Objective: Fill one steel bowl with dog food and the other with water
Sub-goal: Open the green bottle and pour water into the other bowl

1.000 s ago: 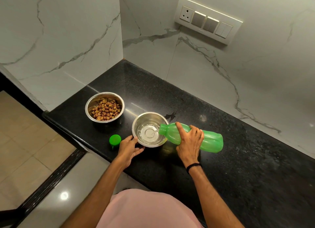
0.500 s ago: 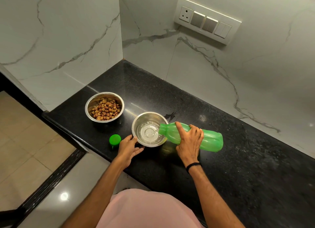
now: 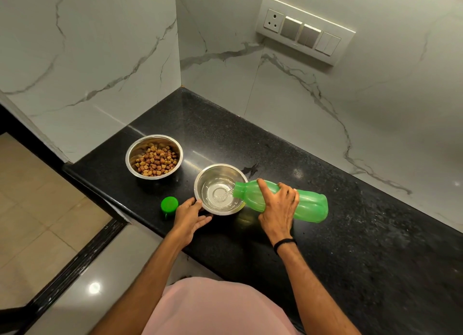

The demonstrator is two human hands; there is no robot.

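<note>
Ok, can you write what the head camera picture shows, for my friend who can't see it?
The right hand tips a green bottle so water runs into a steel bowl that the left hand holds. A second bowl of dog food and a green cap sit on the black counter.

The tabletop point(image 3: 350, 247) is glossy black speckled stone, and three things sit on it. A steel bowl of water point(image 3: 213, 174) stands between my hands. My left hand point(image 3: 190, 217) holds its near rim, and my right hand point(image 3: 278, 209), gripping the green bottle point(image 3: 310, 207), is just to its right. A green cap point(image 3: 169, 204) lies just left of my left hand, near the front edge. A steel bowl of dog food point(image 3: 139, 147) stands beyond the cap, apart from the other bowl.
</note>
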